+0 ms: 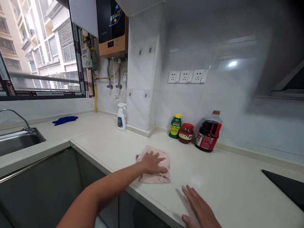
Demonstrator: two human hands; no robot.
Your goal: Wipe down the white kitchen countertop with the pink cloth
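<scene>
A folded pale pink cloth (pixel 155 179) lies flat on the white countertop (pixel 228 186), slightly blurred along its edges. My left hand (pixel 153 163) presses down on it from above, fingers spread and palm flat. To the right and nearer to me, my right hand (pixel 198 207) is over the counter's front edge with its fingers stretched out and the thumb apart. It holds nothing. Whether its side touches the counter I cannot tell.
Along the wall stand a green bottle with a yellow cap (pixel 175 126), a red-lidded jar (pixel 186 133) and a large dark sauce jug (pixel 208 131). A white spray bottle (pixel 121 117) is by the pillar. Left are a blue cloth (pixel 65 120) and a sink (pixel 35 134); a black cooktop (pixel 285 188) is right.
</scene>
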